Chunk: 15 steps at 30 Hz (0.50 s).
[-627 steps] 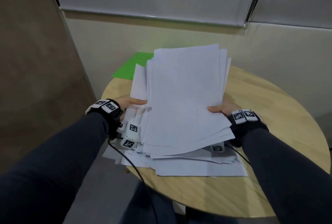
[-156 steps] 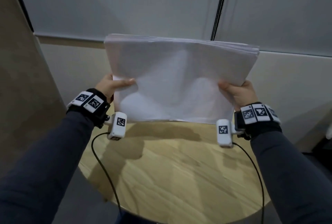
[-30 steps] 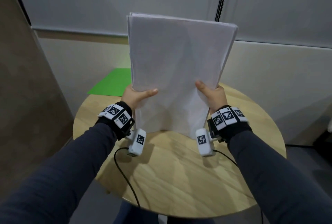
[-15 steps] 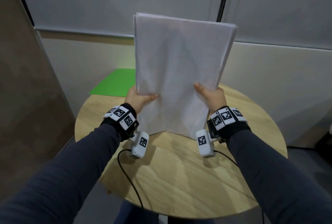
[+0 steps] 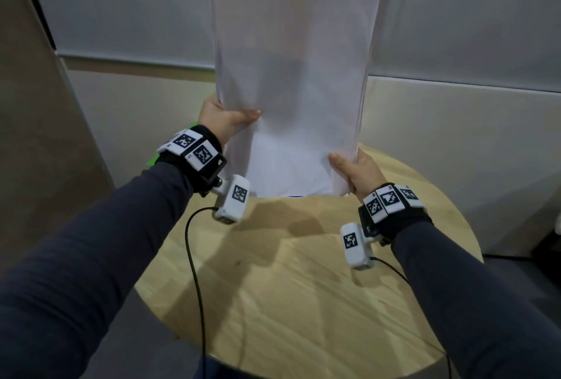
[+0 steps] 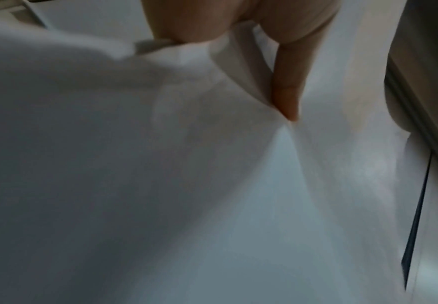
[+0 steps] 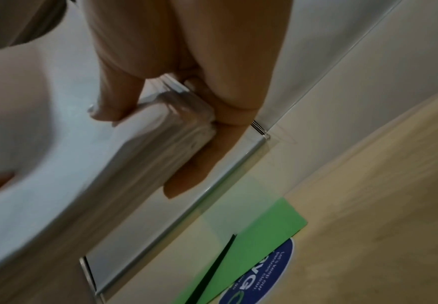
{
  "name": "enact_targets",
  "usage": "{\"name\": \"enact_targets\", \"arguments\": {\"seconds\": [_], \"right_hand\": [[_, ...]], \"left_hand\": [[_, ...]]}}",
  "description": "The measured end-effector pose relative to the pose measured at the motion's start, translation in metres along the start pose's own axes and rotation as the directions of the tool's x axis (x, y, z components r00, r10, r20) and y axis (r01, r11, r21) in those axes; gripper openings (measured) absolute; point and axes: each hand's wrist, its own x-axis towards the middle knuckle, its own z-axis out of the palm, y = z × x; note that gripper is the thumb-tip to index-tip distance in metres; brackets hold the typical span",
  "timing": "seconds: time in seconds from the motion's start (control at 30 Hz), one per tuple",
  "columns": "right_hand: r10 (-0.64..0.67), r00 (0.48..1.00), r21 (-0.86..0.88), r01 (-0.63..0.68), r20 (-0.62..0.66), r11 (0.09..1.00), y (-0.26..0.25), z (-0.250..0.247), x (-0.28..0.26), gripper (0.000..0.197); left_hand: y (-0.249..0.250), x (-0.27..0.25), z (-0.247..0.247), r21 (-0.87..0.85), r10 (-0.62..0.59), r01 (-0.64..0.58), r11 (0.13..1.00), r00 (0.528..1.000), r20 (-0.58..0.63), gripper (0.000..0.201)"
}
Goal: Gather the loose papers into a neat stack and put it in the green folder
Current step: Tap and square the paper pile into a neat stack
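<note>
Both hands gripped a thick white paper stack upright above the round pale wooden bench.
Left hand (image 5: 223, 119) pinched the stack (image 5: 291, 75) at its left edge near frame centre; right hand (image 5: 356, 172) clamped the lower right corner, thumb in front. Sheets looked squared, edges nearly flush, faces slightly bowed. Uneven hand heights could have let inner sheets slide and fan. The green folder (image 7: 259, 242) lay flat on the bench (image 5: 288, 302), lower in the right-wrist view.
</note>
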Motion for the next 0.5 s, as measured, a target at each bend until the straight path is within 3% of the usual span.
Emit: {"name": "enact_targets", "arguments": {"seconds": [0.13, 0.23, 0.4, 0.5], "right_hand": [[-0.003, 1.000, -0.009, 0.003, 0.018, 1.000, -0.001, 0.003, 0.000, 0.076], [-0.010, 1.000, -0.031, 0.010, -0.013, 0.999, -0.001, 0.004, 0.002, 0.058], [-0.073, 0.995, -0.045, 0.070, -0.072, 0.997, 0.002, 0.003, 0.020, 0.056], [-0.120, 0.988, 0.042, 0.124, -0.092, 0.991, -0.002, 0.005, 0.033, 0.050]], "left_hand": [[-0.003, 0.008, 0.001, 0.015, -0.018, 0.019, 1.000, 1.000, -0.025, 0.026], [-0.008, 0.016, 0.002, 0.038, -0.036, 0.038, 0.999, 0.998, -0.044, 0.028], [-0.013, 0.033, -0.001, 0.002, -0.110, 0.110, 0.994, 0.992, -0.060, 0.049], [-0.009, 0.044, 0.003, 0.010, -0.143, 0.145, 0.989, 0.984, -0.103, 0.034]]}}
